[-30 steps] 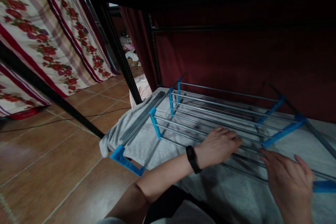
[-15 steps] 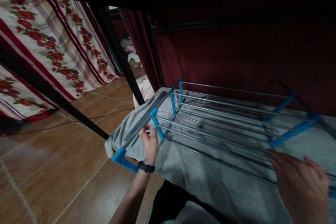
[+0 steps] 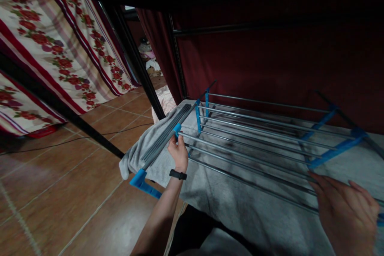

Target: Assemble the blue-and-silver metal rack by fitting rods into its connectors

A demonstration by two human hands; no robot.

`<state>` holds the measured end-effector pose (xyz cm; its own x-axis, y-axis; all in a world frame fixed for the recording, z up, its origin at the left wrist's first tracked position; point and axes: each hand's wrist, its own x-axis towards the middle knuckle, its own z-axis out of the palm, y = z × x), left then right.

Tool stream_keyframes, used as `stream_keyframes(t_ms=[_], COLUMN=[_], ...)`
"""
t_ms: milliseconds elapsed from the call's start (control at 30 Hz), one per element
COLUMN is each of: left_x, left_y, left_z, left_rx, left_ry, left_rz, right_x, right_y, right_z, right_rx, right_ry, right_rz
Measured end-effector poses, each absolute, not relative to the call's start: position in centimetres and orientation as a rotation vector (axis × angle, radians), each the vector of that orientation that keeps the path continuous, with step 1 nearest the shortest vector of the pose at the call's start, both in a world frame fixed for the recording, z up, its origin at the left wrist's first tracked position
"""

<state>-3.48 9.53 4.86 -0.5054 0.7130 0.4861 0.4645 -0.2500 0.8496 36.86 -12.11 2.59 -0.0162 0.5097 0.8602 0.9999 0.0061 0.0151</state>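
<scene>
The rack (image 3: 240,153) on the grey blanket (image 3: 213,192) looks light, stiff, probably slick; at the blanket's left, the left hand (image 3: 179,155) pinches a blue connector (image 3: 177,128) (a sound hold); at its right, the right hand (image 3: 348,210) is half-curled, grip unclear

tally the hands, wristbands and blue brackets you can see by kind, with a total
Hands, the left hand and the right hand: 2
Black wristband: 1
Blue brackets, counting those partly hidden or cut off: 7
Total in view: 10
</scene>
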Motion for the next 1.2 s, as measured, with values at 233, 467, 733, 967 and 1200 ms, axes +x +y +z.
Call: stream_keyframes(t_ms=[233, 467, 733, 967, 1200], left_x=[-2.4, -2.2, -2.4, -2.3, -2.3], left_y=[9.9, 9.5, 9.0, 8.7, 8.7], left_z=[4.3, 4.6, 5.0, 5.1, 4.7], left_rx=[1.338, 1.346, 1.406, 1.419, 1.447], left_ry=[1.71, 1.769, 1.786, 1.796, 1.787], left_rz=[2.072, 2.053, 1.996, 1.965, 1.947], right_x=[37.1, 37.5, 37.6, 37.6, 38.5], right_y=[-12.1, -12.2, -12.6, -12.3, -11.5], right_z=[2.9, 3.0, 3.5, 4.0, 3.0], right_rx=[-1.561, -1.557, -1.61, -1.597, -1.572], right_ry=[-1.607, -1.627, -1.673, -1.716, -1.731], right_rz=[-0.974, -1.016, -0.99, -0.986, -1.15])
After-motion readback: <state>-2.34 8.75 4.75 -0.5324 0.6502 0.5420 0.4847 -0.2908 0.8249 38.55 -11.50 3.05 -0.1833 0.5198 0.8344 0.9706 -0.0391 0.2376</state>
